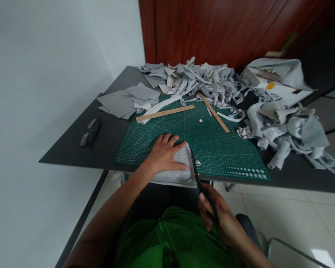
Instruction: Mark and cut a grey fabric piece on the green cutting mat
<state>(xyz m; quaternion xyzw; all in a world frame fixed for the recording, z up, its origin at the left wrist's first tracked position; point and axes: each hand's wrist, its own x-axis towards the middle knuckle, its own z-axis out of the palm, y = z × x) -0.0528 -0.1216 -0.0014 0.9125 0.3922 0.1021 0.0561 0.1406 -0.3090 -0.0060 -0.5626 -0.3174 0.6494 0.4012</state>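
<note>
The left hand (164,154) is pressing flat, fingers spread, on the grey cloth (181,165) at the near edge of the cutting mat (212,149). The right hand (220,219), closed around the scissors (198,178), is lying at five o'clock from the cloth; the blades are pointing to eleven o'clock along its right edge.

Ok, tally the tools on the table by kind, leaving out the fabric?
Wooden rulers: 2
Scissors: 1, in the right hand
Cutting mat: 1
Glasses: 1
Total: 5
</note>
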